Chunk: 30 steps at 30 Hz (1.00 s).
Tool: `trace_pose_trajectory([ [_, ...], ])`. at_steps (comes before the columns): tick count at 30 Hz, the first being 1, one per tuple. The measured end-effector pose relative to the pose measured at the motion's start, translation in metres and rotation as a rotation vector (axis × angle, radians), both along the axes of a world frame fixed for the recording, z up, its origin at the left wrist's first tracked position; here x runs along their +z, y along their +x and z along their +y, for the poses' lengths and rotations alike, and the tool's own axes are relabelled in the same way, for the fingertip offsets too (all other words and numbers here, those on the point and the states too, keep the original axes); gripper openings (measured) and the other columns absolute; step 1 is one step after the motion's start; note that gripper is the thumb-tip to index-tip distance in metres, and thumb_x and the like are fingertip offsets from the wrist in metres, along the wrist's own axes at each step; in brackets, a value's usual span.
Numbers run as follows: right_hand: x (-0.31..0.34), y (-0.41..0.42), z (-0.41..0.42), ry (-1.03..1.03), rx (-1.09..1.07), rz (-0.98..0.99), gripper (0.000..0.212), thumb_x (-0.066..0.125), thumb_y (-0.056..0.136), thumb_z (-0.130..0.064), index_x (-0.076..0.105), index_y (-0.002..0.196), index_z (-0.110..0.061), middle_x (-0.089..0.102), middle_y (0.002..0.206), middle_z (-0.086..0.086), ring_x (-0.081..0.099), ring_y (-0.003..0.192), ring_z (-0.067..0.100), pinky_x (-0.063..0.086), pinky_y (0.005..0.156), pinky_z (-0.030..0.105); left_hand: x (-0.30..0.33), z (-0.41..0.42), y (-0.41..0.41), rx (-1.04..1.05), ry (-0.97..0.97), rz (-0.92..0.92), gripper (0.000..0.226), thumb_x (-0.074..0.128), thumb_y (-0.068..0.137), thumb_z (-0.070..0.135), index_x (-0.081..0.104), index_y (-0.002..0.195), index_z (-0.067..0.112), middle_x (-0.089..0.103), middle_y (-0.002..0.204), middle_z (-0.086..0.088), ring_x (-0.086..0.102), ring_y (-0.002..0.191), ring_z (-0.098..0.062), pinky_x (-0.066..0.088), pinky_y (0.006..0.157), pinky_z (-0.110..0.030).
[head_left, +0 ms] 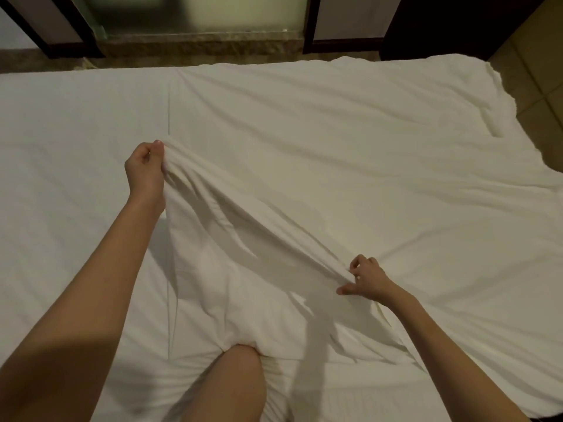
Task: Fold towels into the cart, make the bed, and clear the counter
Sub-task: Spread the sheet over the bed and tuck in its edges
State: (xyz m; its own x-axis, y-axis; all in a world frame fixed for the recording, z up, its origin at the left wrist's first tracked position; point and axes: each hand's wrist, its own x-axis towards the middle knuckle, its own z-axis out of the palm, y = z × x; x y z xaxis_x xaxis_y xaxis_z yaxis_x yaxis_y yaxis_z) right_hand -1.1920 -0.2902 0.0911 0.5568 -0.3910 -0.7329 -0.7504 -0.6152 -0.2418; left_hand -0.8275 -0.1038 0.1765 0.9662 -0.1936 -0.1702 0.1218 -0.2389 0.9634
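Item: white duvet [350, 153], spread over most of the bed [61, 132] from the centre out to 3 o'clock. A raised fold runs as its long axis from about 10 o'clock, at the left hand, down to about 4 o'clock, at the right hand. The far right corner points toward 1 o'clock and overhangs the mattress edge above the tiled floor [536, 86]. The near edge bunches against a bare knee [240, 379] at 6 o'clock.

Left hand [146, 169]: fingers curled, thumb on top, pinching the upper end of the fold and lifting it off the bed.

Right hand [365, 280]: fingers bent, thumb and forefinger pinching the lower end of the fold, close to the bed.

Bed: white sheet bare at 9 o'clock, with one straight seam line running from 12 toward 6 o'clock just left of the duvet.

Hidden or unclear: the duvet's underside and what the fold covers; its near right part is cut off at the frame edge at 5 o'clock; whether it is a duvet or a cover alone cannot be told. The background at 12 o'clock, a stone ledge [198, 44] with a frosted pane above, is blurred.

Writing: none legible.
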Motion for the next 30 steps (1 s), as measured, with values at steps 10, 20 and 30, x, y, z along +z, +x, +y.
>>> trace_pose_trajectory([
  [10, -0.016, -0.019, 0.036, -0.158, 0.048, -0.256, 0.021, 0.063, 0.086, -0.029, 0.060, 0.093, -0.010, 0.050, 0.118, 0.004, 0.045, 0.108, 0.025, 0.036, 0.080, 0.029, 0.013, 0.017, -0.016, 0.016, -0.009, -0.013, 0.034, 0.048, 0.099, 0.024, 0.043, 0.066, 0.019, 0.036, 0.066, 0.006, 0.035, 0.059, -0.002, 0.033, 0.056, -0.013],
  [20, -0.011, -0.040, 0.036, -0.371, -0.152, -0.478, 0.029, 0.056, 0.094, -0.024, 0.055, 0.124, -0.024, 0.069, 0.100, 0.003, 0.065, 0.088, 0.028, 0.043, 0.066, 0.032, 0.015, 0.035, -0.025, 0.035, -0.007, -0.012, 0.033, 0.048, 0.099, 0.024, 0.043, 0.066, 0.020, 0.037, 0.066, 0.005, 0.036, 0.059, -0.002, 0.033, 0.056, -0.014],
  [30, -0.015, -0.030, 0.031, -0.280, 0.135, -0.375, 0.037, 0.044, 0.098, -0.016, 0.048, 0.133, -0.027, 0.052, 0.098, 0.001, 0.056, 0.077, 0.024, 0.038, 0.058, 0.030, 0.016, 0.039, -0.022, 0.029, -0.020, -0.025, 0.030, 0.049, 0.098, 0.024, 0.047, 0.069, 0.020, 0.040, 0.068, 0.007, 0.038, 0.062, -0.002, 0.034, 0.059, -0.017],
])
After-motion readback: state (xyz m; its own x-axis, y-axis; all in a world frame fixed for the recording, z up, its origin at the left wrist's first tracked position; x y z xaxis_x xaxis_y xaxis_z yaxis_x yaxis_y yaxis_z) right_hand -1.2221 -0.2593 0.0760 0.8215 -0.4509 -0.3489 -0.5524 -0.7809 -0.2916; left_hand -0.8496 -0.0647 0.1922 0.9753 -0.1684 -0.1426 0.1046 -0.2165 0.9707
